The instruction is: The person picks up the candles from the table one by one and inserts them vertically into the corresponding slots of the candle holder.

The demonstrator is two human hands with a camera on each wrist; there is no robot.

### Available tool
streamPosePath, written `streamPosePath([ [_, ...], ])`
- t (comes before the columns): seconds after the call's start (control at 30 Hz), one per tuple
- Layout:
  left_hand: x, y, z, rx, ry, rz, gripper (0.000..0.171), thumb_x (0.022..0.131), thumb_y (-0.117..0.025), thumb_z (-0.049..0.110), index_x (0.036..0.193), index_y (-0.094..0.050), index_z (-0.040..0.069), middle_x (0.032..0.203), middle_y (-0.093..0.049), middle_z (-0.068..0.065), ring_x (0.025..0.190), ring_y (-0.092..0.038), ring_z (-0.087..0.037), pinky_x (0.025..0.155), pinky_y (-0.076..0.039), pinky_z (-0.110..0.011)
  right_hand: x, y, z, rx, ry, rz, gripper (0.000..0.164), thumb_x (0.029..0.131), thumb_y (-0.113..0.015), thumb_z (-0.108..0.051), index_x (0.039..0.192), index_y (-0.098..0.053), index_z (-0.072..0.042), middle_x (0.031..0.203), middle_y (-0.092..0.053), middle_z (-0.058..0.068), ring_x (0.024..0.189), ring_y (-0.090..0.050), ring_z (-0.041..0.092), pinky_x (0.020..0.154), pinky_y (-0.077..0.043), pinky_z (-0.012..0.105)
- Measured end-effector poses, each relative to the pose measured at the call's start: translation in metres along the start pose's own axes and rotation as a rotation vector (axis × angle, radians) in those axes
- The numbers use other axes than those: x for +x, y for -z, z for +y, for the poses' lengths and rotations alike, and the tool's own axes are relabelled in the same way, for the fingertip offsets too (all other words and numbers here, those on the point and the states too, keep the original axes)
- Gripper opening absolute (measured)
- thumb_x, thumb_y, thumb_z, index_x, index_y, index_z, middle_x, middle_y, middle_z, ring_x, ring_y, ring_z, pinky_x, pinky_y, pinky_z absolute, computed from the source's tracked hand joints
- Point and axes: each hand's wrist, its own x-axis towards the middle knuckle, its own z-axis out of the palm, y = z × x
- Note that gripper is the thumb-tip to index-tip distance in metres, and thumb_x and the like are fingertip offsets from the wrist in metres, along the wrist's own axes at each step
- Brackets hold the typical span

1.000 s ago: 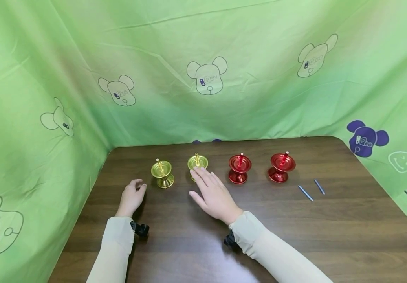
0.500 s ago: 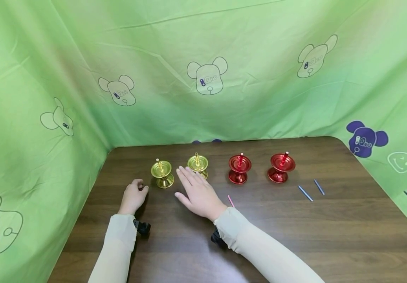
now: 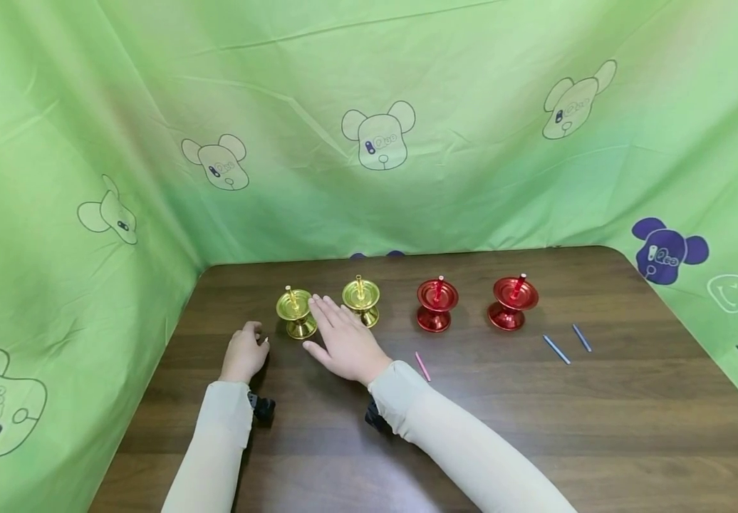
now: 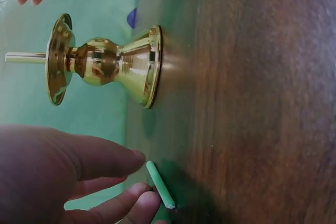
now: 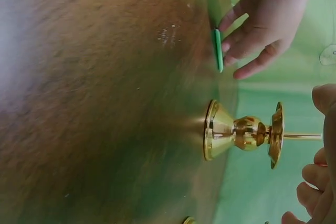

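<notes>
My left hand [image 3: 244, 354] is at the left of the table, fingers spread around a short green stick [image 4: 159, 183]. The fingertips touch or nearly touch the stick, with no clear pinch; in the right wrist view the green stick [image 5: 218, 51] lies low by the tabletop. My right hand [image 3: 346, 342] reaches out with straight fingers, holding nothing. Its fingertips are over the space between the left gold candle holder [image 3: 301, 325] and the second gold candle holder [image 3: 370, 294], partly covering the latter. The left gold holder [image 4: 137, 66] stands upright, its thin post pointing up.
Two red candle holders [image 3: 434, 318] [image 3: 506, 315] stand to the right in the same row. A pink stick [image 3: 422, 367] lies in front of them. Two blue sticks [image 3: 557, 350] [image 3: 582, 338] lie farther right on the brown table [image 3: 503, 413]. Green cloth [image 3: 292, 206] surrounds the back and sides.
My right hand has moved left from over the second gold holder toward the left one, uncovering the pink stick. My left hand has shifted slightly right. The candle holders stay put.
</notes>
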Motion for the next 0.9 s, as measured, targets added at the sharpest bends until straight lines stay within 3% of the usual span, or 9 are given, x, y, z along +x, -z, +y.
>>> streamPosePath([
  [0.23,0.001,0.0,0.001,0.08,-0.018,0.026,0.04,0.096,-0.061,0.005,0.132,-0.055,-0.013,0.115,-0.062,-0.031,0.107,-0.06,-0.047,0.093,-0.049,-0.057,0.012,-0.001,-0.004,-0.01,0.008,-0.032,0.078,0.105,-0.048,-0.049,0.162,-0.018,-0.006,0.168,-0.02,0.011,0.155,-0.016,0.023,0.124,-0.019,0.041],
  [0.43,0.002,0.0,0.003,0.081,-0.023,0.042,0.037,0.092,-0.066,0.004,0.124,-0.059,-0.013,0.108,-0.063,-0.028,0.103,-0.061,-0.046,0.092,-0.049,-0.055,0.019,-0.005,-0.002,-0.022,0.003,-0.067,0.079,0.105,-0.048,-0.05,0.162,-0.018,-0.005,0.168,-0.018,0.012,0.155,-0.017,0.025,0.123,-0.021,0.041],
  [0.73,0.005,0.001,0.004,0.115,-0.07,0.122,0.016,0.084,-0.069,0.001,0.095,-0.066,-0.01,0.092,-0.07,-0.024,0.096,-0.065,-0.046,0.087,-0.052,-0.053,0.024,-0.008,0.003,-0.034,-0.034,-0.084,0.073,0.107,-0.043,-0.047,0.162,-0.018,-0.005,0.168,-0.018,0.011,0.155,-0.016,0.024,0.123,-0.023,0.041],
  [0.9,0.004,0.0,0.004,0.134,-0.047,0.131,0.009,0.085,-0.065,0.0,0.088,-0.067,-0.008,0.091,-0.071,-0.024,0.089,-0.067,-0.045,0.08,-0.054,-0.054,0.025,-0.011,0.001,-0.027,-0.027,-0.088,0.072,0.108,-0.042,-0.046,0.161,-0.02,-0.004,0.168,-0.019,0.013,0.155,-0.016,0.025,0.122,-0.024,0.042],
])
